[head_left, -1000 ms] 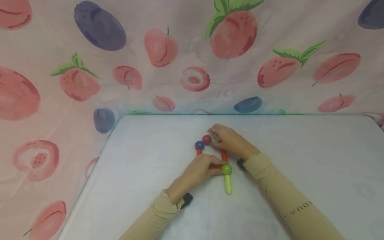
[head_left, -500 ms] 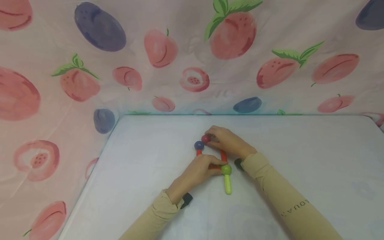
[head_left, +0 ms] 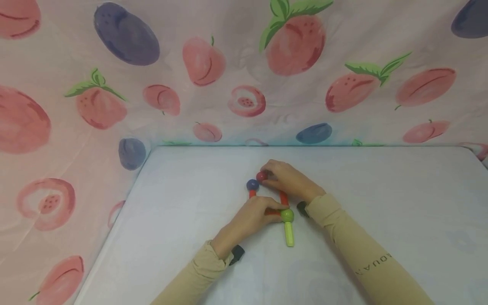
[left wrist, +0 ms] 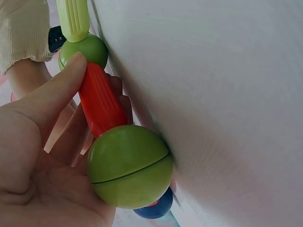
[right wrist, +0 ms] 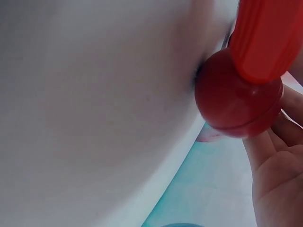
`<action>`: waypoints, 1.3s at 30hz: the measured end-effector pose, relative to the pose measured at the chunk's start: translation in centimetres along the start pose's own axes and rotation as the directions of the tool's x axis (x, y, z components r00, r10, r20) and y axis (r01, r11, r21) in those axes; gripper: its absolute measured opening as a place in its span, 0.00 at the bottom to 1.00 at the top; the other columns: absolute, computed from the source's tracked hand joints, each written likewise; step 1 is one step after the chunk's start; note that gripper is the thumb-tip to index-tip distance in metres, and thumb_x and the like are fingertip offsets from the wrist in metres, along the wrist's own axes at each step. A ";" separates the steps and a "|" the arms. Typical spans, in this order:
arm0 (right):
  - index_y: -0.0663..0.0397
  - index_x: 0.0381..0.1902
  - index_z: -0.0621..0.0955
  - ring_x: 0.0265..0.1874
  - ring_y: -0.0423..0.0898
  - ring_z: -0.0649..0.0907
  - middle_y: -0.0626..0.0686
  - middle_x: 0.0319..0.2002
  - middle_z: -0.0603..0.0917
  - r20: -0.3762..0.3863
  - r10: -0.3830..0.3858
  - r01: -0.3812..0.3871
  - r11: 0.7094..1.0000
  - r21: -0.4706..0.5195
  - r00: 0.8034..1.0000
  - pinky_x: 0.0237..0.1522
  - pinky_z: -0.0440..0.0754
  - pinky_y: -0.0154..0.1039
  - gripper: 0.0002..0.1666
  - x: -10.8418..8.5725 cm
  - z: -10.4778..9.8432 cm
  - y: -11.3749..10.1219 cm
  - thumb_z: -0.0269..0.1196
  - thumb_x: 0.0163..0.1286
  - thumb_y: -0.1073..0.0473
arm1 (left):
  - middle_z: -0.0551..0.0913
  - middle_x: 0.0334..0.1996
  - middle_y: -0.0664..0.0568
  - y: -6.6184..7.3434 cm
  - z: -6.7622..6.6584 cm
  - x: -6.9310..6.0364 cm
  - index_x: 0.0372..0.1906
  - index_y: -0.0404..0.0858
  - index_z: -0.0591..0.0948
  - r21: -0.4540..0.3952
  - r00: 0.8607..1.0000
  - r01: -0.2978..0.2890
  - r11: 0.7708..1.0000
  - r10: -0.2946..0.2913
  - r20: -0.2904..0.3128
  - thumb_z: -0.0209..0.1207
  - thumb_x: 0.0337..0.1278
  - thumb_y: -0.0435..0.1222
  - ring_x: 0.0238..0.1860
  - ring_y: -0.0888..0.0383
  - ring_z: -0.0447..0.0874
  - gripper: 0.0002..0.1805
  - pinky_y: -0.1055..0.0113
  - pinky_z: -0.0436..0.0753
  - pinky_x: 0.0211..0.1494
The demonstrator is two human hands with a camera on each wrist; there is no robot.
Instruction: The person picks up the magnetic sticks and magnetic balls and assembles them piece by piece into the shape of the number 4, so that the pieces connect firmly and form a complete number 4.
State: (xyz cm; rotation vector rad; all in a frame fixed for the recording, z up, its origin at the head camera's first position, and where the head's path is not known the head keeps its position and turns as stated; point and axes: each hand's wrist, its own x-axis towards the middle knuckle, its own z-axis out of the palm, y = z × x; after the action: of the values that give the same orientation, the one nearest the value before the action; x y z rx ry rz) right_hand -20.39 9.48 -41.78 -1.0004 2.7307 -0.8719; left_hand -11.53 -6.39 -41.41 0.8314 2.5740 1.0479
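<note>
My left hand (head_left: 253, 214) grips a red rod (left wrist: 103, 101) of a ball-and-stick toy. One green ball (left wrist: 85, 52) caps its far end, and a nearer green ball (left wrist: 130, 165) sits by the palm, hidden in the head view. A light green rod (head_left: 289, 234) extends from the far green ball. Beyond the left hand a blue ball (head_left: 252, 184) tops another red rod (head_left: 252, 193). My right hand (head_left: 286, 178) pinches a red ball (head_left: 261, 176) close beside it. In the right wrist view, a red ball (right wrist: 236, 99) joins a red rod (right wrist: 265, 38).
The pieces lie on a white-covered table (head_left: 171, 203). A fruit-printed cloth (head_left: 244, 63) rises at its back and left side. Both sleeves (head_left: 350, 237) are beige, and a dark wrist device (head_left: 237, 254) shows beneath the left cuff.
My right hand has shifted slightly left, and its fingers have come together round the red ball, which has moved a little left. The left hand holds still.
</note>
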 end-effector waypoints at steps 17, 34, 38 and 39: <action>0.59 0.53 0.81 0.50 0.49 0.84 0.52 0.45 0.82 -0.022 0.072 -0.072 0.997 -0.011 0.997 0.55 0.83 0.45 0.19 -1.3 -1.4 0.0 0.69 0.65 0.61 | 0.89 0.44 0.57 -0.1 0.0 0.2 0.52 0.42 0.87 -0.012 1.000 -0.008 1.000 0.008 -0.007 0.68 0.56 0.34 0.49 0.64 0.85 0.17 0.75 0.79 0.55; 0.58 0.52 0.81 0.49 0.49 0.84 0.51 0.44 0.82 -0.089 0.063 -0.067 0.997 -0.048 0.994 0.55 0.83 0.47 0.21 -3.5 -2.7 0.0 0.71 0.63 0.59 | 0.89 0.44 0.56 0.2 0.0 0.6 0.51 0.42 0.87 0.012 1.000 -0.012 1.000 0.012 -0.020 0.69 0.54 0.34 0.47 0.65 0.85 0.17 0.75 0.80 0.54; 0.58 0.51 0.81 0.49 0.50 0.84 0.51 0.43 0.82 -0.109 0.045 -0.052 0.997 -0.059 0.993 0.55 0.83 0.47 0.21 -4.1 -2.9 0.0 0.72 0.62 0.59 | 0.89 0.44 0.56 0.2 0.0 0.7 0.52 0.42 0.87 0.015 1.000 -0.010 1.000 0.011 -0.017 0.69 0.54 0.33 0.48 0.64 0.85 0.18 0.74 0.80 0.55; 0.58 0.51 0.81 0.49 0.50 0.84 0.51 0.44 0.82 -0.112 0.044 -0.051 0.997 -0.059 0.993 0.55 0.83 0.47 0.21 -4.2 -3.0 0.0 0.72 0.62 0.59 | 0.89 0.44 0.56 0.2 0.0 0.7 0.52 0.42 0.87 0.018 1.000 -0.011 1.000 0.012 -0.019 0.69 0.54 0.33 0.49 0.64 0.85 0.18 0.74 0.80 0.55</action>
State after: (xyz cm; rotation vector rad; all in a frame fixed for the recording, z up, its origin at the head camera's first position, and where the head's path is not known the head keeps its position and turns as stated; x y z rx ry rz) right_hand -17.92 13.52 -39.70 -0.9191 2.8776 -0.8644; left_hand -11.99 -5.84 -41.29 0.8456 2.6006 1.0429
